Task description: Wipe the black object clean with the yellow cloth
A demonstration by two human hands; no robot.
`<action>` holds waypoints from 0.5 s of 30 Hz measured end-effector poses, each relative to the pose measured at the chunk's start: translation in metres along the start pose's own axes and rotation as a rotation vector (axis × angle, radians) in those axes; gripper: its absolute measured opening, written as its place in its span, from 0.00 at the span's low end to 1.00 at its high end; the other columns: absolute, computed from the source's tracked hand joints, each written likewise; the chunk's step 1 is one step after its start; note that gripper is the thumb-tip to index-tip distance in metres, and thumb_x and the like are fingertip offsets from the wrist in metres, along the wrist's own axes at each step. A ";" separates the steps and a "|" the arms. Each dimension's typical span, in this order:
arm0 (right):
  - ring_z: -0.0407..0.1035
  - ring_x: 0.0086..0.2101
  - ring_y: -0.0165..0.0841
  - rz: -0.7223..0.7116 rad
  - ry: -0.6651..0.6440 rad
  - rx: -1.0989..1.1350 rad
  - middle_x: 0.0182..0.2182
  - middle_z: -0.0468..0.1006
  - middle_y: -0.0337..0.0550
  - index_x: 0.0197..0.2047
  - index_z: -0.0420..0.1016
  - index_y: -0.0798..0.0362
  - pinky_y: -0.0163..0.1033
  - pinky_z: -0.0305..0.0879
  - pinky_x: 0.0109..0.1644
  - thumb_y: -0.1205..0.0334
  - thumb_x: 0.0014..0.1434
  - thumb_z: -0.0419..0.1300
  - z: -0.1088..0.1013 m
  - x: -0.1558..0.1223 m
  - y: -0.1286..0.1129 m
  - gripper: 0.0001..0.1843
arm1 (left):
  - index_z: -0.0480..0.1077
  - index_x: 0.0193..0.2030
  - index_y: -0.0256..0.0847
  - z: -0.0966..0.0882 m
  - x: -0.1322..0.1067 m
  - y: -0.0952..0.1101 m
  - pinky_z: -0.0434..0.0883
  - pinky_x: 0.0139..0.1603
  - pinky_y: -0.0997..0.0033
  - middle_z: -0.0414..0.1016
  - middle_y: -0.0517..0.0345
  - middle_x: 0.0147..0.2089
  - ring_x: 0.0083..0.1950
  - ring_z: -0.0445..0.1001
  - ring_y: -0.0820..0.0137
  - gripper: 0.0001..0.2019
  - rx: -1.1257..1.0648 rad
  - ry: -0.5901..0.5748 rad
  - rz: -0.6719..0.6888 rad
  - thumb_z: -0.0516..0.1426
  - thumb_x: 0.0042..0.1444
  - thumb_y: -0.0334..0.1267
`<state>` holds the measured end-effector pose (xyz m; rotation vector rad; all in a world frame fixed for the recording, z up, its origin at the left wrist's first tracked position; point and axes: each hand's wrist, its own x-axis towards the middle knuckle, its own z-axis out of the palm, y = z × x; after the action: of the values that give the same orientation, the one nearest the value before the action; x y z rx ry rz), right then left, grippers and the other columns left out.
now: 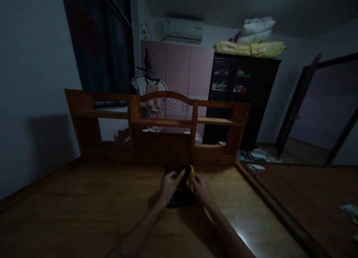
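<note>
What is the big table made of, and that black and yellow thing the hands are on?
The table looks like varnished wood: brown grain lines and a shiny light patch. The black and yellow thing under the left hand and right hand seems soft, perhaps cloth; too dark to tell.

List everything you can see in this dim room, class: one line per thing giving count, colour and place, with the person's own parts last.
Desk: one, brown wood, foreground.
Shelf unit: one, brown wood, at the desk's back edge.
Dark bundle: one, black with a yellow part, on the desk under the hands.
Wardrobe: one, pink, back wall.
Cabinet: one, dark, right of the wardrobe.
Bedding: a pile, yellow and white, on top of the cabinet.
Air conditioner: one, white, high on the wall.
Hanging clothes: a few, pale, behind the shelf unit.
Left hand: on the bundle.
Right hand: on the bundle's yellow part.
</note>
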<state>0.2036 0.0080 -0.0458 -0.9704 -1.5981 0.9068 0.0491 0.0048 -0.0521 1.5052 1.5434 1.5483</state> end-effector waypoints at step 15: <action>0.69 0.34 0.37 -0.225 0.243 -0.288 0.34 0.74 0.43 0.41 0.67 0.53 0.37 0.63 0.37 0.66 0.53 0.53 -0.006 -0.005 0.006 0.11 | 0.68 0.31 0.42 0.000 -0.016 0.028 0.66 0.41 0.71 0.68 0.59 0.35 0.38 0.70 0.69 0.15 0.191 -0.013 0.339 0.56 0.54 0.53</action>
<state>0.2111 0.0068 -0.0518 -1.0294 -1.6136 0.3940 0.0639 -0.0168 -0.0322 1.9638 1.5236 1.6002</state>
